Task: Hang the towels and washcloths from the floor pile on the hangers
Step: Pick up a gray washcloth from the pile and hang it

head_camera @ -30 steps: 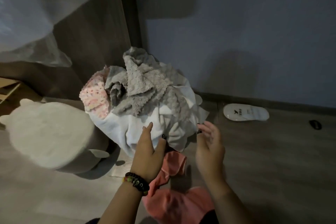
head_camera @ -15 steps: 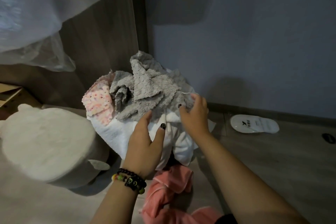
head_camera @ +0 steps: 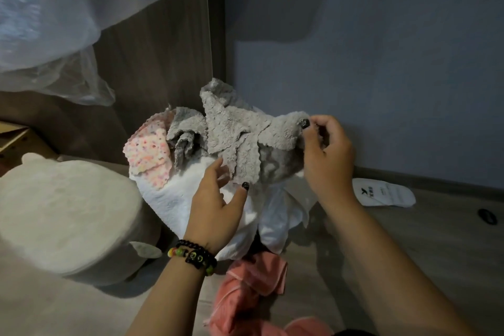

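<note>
right hand [head_camera: 326,154] grip pinching grey washcloth [head_camera: 245,139] corner, left hand [head_camera: 215,207] spread wide on white towel [head_camera: 174,194], bare floor [head_camera: 409,232] rightward

Two hands: left [head_camera: 215,207], right [head_camera: 327,155]. In the pile, one white towel [head_camera: 169,196], perhaps three grey cloths [head_camera: 231,131], one speckled pink cloth [head_camera: 147,153]. One coral towel [head_camera: 245,289] below the pile.
</note>
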